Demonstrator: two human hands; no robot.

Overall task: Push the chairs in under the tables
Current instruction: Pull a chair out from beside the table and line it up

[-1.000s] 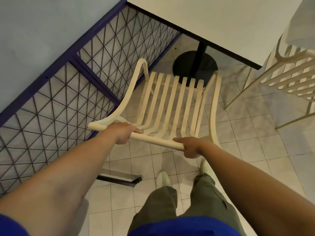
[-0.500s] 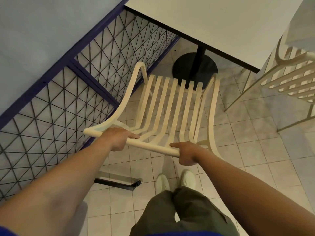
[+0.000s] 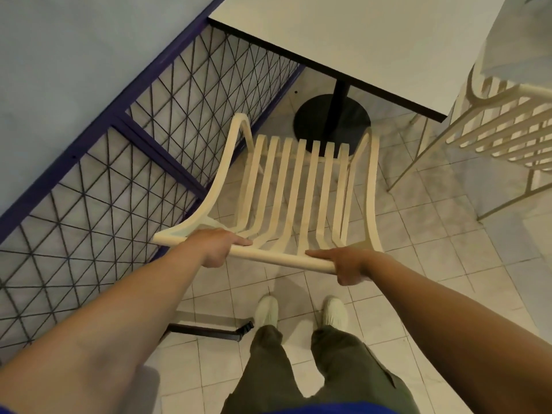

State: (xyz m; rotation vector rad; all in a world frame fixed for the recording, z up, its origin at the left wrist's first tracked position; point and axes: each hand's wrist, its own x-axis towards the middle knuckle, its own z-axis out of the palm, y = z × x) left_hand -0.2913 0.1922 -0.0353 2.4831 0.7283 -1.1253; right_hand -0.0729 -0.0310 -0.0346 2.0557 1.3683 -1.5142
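1 cream slatted chair (image 3: 277, 257): on tiled floor, seat just short of the white table (image 3: 373, 40), front by its black pedestal base (image 3: 310, 118). We grasp its top rail, left hand (image 3: 216, 246) and right hand (image 3: 349, 265) both curled round it. Wire-mesh railing (image 3: 149, 138) alongside.

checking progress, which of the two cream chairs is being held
The middle chair, facing the white table: left hand and right hand both grip its top rail. The other chair, at the right edge, is untouched.
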